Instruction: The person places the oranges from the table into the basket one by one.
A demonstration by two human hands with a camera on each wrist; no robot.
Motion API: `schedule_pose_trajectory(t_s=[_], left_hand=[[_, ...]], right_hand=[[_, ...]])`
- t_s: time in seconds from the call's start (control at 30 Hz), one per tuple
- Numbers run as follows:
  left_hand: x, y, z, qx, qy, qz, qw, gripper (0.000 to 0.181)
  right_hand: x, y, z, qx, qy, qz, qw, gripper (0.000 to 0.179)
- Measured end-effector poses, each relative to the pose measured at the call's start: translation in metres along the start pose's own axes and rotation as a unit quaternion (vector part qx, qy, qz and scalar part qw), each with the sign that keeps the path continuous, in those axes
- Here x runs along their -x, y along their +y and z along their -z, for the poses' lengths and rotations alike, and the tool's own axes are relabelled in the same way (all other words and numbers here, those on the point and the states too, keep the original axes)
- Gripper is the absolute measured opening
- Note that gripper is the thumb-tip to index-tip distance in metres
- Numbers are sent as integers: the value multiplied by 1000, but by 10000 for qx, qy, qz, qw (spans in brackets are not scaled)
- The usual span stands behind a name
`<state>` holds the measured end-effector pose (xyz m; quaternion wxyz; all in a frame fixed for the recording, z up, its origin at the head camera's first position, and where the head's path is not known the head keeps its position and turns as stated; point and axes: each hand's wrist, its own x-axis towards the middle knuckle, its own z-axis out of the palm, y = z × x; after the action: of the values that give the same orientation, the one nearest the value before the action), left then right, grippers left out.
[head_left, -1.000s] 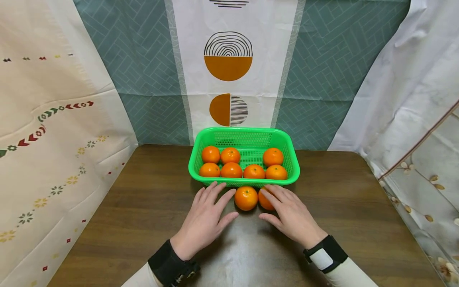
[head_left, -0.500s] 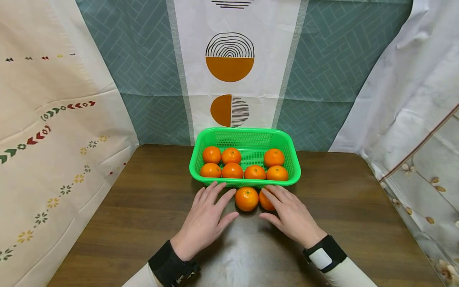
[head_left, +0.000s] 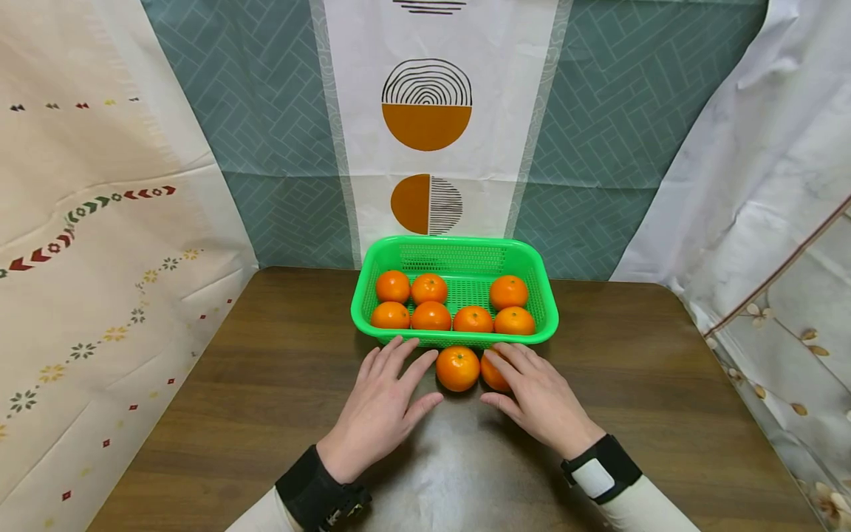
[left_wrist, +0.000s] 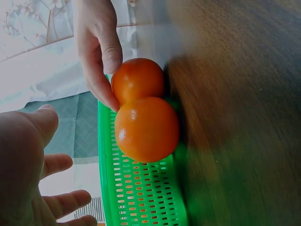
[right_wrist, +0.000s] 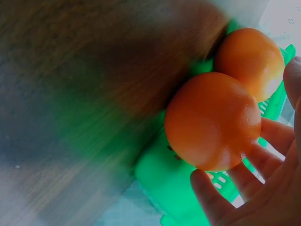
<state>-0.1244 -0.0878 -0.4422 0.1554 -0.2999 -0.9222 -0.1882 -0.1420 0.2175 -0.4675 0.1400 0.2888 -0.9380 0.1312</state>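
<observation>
Two mandarins lie side by side on the table, right in front of a green plastic basket (head_left: 549,310). My left hand (head_left: 372,410) is spread, its fingers apart, just left of the left mandarin (head_left: 457,369); the left wrist view shows a gap between them. Over the right mandarin (head_left: 493,372) my right hand (head_left: 541,403) lies with relaxed fingers, covering part of it. In the right wrist view those fingers reach along the far side of the near mandarin (right_wrist: 211,122), while the thumb (right_wrist: 292,80) stands off to the side.
Several more mandarins (head_left: 431,316) sit in the basket, mostly along its front and left. The brown wooden table (head_left: 266,369) ends at a patterned teal and white cloth (head_left: 279,148) behind, with light cloths hanging on both sides.
The hands, mandarins and basket stay in place. Only the head view shifts very slightly, and the cloth at the left moves a little.
</observation>
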Motion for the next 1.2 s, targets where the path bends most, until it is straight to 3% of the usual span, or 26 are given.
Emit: schedule_pose_trajectory(t_s=[0.7, 1.2], left_hand=[[2, 4, -4, -32, -215, 75, 9997, 63], [3, 10, -6, -180, -384, 41, 9991, 68]], right_hand=[[0, 2, -1, 120, 146, 116, 9998, 60], [6, 3, -6, -105, -133, -228, 9996, 66]])
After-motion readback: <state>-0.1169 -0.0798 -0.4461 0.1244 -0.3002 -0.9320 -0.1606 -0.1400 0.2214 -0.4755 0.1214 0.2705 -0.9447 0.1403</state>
